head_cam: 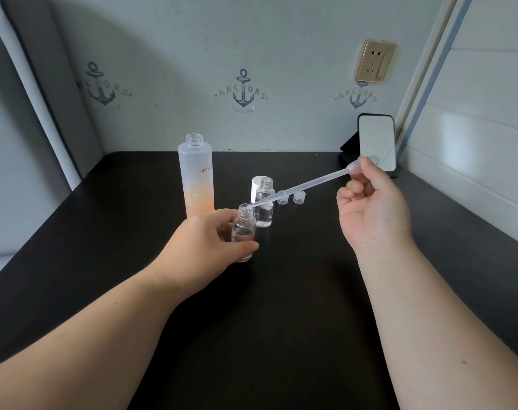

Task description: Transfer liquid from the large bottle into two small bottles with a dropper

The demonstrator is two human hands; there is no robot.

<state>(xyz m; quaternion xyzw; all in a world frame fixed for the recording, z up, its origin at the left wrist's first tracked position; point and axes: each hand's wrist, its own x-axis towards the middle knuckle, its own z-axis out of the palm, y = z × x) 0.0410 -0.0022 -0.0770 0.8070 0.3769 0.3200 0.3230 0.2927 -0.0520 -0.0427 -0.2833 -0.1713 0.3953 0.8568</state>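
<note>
Emptying the dropper (299,187) into the near small bottle (243,232) is the step we judge to be in hand: its tip sits in the neck, our right hand (370,208) pinches the bulb, and our left hand (210,241) grasps that bottle on the bench (281,291). Next, we would squeeze steadily, then lift the tip straight out. We count one large bottle (196,179), uncapped, standing behind; two small bottles, the second (265,205) just beyond; two small caps (291,198); one white cap (256,189); one phone (376,145) propped at the back.
</note>
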